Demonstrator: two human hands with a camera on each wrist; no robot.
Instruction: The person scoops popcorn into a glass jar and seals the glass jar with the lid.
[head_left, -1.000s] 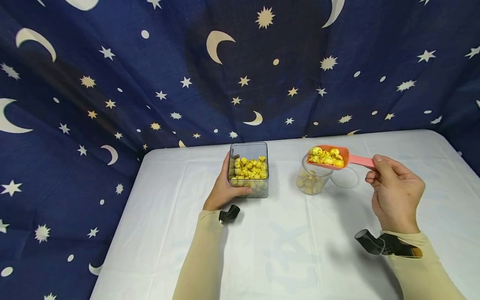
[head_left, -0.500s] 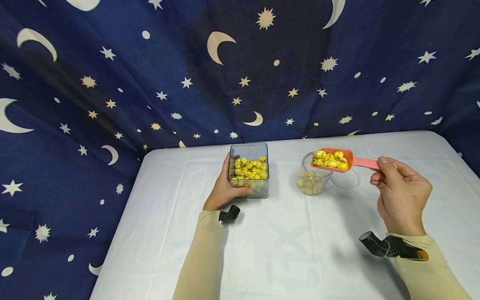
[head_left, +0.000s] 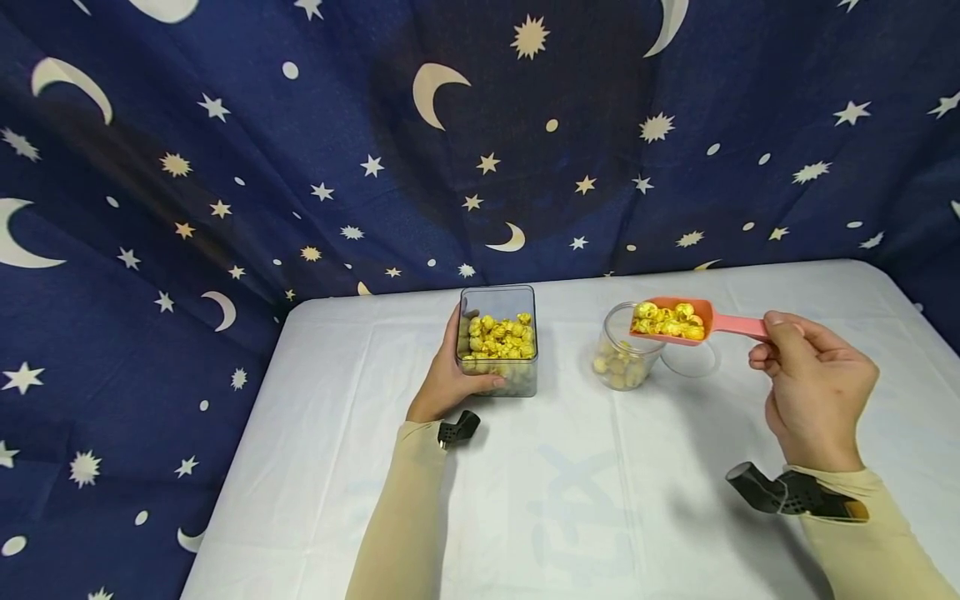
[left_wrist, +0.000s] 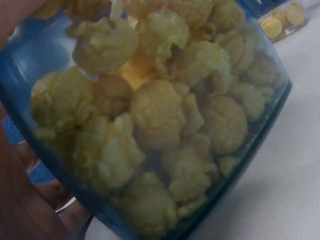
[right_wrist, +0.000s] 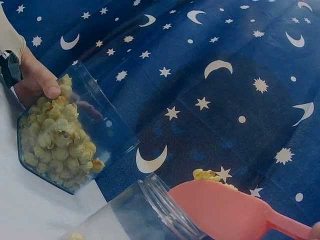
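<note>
My left hand [head_left: 450, 379] grips a clear square container [head_left: 521, 385] from its left side, thumb across the front. Yellow popcorn [head_left: 498, 337] fills its lower part; the left wrist view shows the pieces [left_wrist: 160, 115] close up through the wall. In my right hand [head_left: 817, 392], a pink scoop [head_left: 738, 326] is pinched by the handle. Its bowl carries popcorn [head_left: 667, 321] and hangs level over the mouth of a round clear jar [head_left: 622, 371]. Some popcorn lies at the jar's bottom. In the right wrist view the scoop [right_wrist: 225, 210] overlaps the jar's threaded rim [right_wrist: 167, 207].
Behind the jar, to its right, a clear round lid [head_left: 693, 357] lies flat on the white tablecloth [head_left: 570, 500]. A dark blue curtain [head_left: 480, 200] with moons and stars hangs at the table's back and left.
My right hand has drifted a little to the right with the loaded scoop, which stays near the jar's mouth. The left hand and square container have not moved.
</note>
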